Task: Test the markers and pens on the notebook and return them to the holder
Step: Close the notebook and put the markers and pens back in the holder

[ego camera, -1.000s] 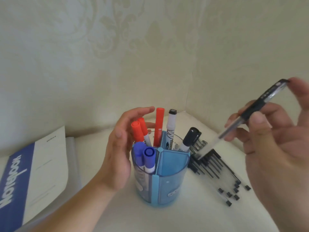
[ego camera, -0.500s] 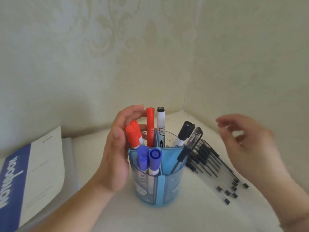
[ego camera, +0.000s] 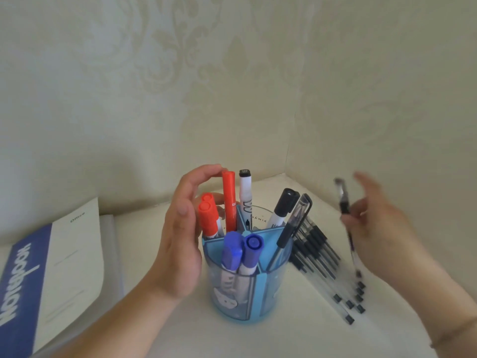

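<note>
At frame centre my blue holder stands upright, full of capped markers; loose pens lie beside it, lower right; closed notebook at left.

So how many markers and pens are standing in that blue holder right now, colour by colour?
Red markers: 3
Blue markers: 2
Black-capped white markers: 2
Clear pen with a black cap: 1
Total in the holder: 8

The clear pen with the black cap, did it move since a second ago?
Yes. The clear pen went from the raised right hand down into the blue holder, leaning at its right side beside the black-capped marker.
</note>
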`<action>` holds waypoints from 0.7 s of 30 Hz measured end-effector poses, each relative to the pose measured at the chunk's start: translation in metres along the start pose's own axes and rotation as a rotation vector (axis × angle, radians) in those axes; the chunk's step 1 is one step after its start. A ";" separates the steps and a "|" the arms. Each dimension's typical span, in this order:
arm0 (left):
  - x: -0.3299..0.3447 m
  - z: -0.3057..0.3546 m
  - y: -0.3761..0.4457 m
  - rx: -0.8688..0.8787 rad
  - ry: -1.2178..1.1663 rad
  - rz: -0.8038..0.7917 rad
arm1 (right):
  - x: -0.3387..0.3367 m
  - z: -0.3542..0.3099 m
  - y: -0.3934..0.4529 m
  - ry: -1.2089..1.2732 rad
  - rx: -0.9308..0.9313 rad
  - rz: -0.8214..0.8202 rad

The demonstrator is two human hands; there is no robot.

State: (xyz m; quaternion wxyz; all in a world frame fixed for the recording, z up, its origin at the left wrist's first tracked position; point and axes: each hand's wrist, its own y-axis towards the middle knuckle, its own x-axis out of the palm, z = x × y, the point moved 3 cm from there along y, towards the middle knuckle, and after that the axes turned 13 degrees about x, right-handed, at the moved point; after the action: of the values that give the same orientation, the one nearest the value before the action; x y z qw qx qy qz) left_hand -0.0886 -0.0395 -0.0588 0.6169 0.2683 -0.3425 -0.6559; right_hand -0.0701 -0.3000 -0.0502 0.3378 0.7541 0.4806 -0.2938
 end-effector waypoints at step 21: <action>-0.001 -0.003 -0.001 -0.055 -0.049 0.027 | -0.018 -0.043 -0.050 0.523 -0.347 0.033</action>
State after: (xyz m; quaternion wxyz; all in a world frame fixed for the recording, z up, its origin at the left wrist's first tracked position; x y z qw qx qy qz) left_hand -0.0866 -0.0385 -0.0612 0.6242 0.2306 -0.3431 -0.6629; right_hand -0.1174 -0.2600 -0.0218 0.3309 0.7430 0.5818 0.0022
